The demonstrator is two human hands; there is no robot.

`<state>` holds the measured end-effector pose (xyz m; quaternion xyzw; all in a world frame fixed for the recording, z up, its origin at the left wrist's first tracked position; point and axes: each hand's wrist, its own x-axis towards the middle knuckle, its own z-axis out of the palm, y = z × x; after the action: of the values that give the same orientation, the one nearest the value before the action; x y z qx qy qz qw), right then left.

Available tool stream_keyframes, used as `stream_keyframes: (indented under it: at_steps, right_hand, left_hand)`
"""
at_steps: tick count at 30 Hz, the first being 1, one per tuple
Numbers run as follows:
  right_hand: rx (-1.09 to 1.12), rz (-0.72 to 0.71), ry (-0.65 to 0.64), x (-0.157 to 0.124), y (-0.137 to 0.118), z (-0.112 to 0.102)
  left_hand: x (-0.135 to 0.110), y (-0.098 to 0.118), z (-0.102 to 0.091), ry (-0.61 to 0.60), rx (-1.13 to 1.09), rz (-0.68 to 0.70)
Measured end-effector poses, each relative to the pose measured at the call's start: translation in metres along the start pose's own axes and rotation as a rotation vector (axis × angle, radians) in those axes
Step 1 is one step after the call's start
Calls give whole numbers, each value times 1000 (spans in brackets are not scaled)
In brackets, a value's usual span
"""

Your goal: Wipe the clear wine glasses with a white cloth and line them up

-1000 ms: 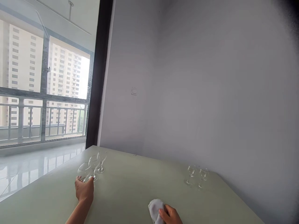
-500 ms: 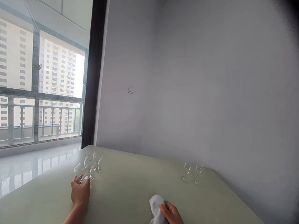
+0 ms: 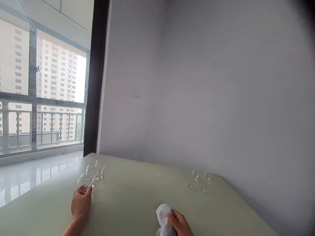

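Observation:
My left hand [image 3: 81, 204] is closed around the lower part of a clear wine glass [image 3: 84, 180] at the left of the table; its stem and foot are hidden by the fingers. Just behind it stand another wine glass [image 3: 93, 172] and, farther back, a third wine glass [image 3: 100, 170], both upright. Near the front edge of the view, my right hand [image 3: 179, 223] pinches a white cloth [image 3: 163, 214] between thumb and fingers. The cloth hangs bunched, and its lower end runs out of view.
Two more stemmed glasses, a left one [image 3: 195, 176] and a right one [image 3: 207, 178], stand upright toward the table's right far side. The pale green table [image 3: 137, 190] meets a grey wall [image 3: 209, 98] behind. A glazed window [image 3: 59, 82] lies to the left.
The view has shifted slightly, so most things sit a little farther left. My left hand has turned slightly at the glass. The right hand keeps its hold on the cloth.

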<state>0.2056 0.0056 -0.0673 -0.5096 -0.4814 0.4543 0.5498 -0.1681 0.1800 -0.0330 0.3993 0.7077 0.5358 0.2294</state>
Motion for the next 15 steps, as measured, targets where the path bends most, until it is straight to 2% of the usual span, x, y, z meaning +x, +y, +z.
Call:
stream_keyframes:
  at_steps: [6, 12, 15]
  right_hand:
    - [34, 3, -11, 2, 3, -3]
    - [75, 16, -55, 0, 4, -6]
    - [169, -34, -15, -3, 2, -7]
  left_hand:
    - [-6, 3, 4, -69, 5, 45]
    - [-13, 6, 15, -205, -79, 105]
    - [-19, 5, 24, -287, -143, 126]
